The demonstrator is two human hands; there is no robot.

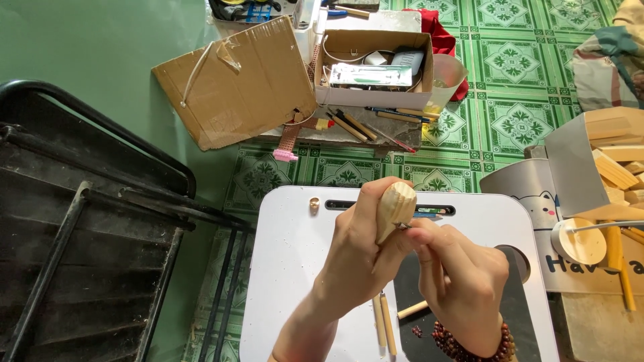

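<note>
Nearest me, my right hand [463, 285], a dark beaded bracelet [469, 342] at its wrist, is curled around the handle of a slim carving tool [429, 268], thumb and forefinger pinching near its tip so that the edge, mostly hidden, meets the work from the right. My left hand [359, 258] rises from the lower edge with the wrist bent back, fingers wrapped round the stem of a pale carved wooden piece [394, 208]; it is held upright above the white lap table [295, 268], its rounded, grooved head clear of the fingers, which I judge keeps the cutting area exposed while the grip steadies it against the tool's push. The two hands touch at the thumbs, bracing one another.

Under them, on the table, lie two thin wooden sticks [384, 325] side by side and a short dowel [412, 310] beside a dark mat [416, 281], within reach. A small ring-like object [314, 205] rests near the table's far slot.

Beyond, on the green patterned tiled floor [510, 114], stand an open cardboard box [373, 67] with tools laid before it and a flattened cardboard sheet [238, 84]. To the right a bin holds cut wood blocks [617, 161]; to the left is a black metal frame [87, 221].
</note>
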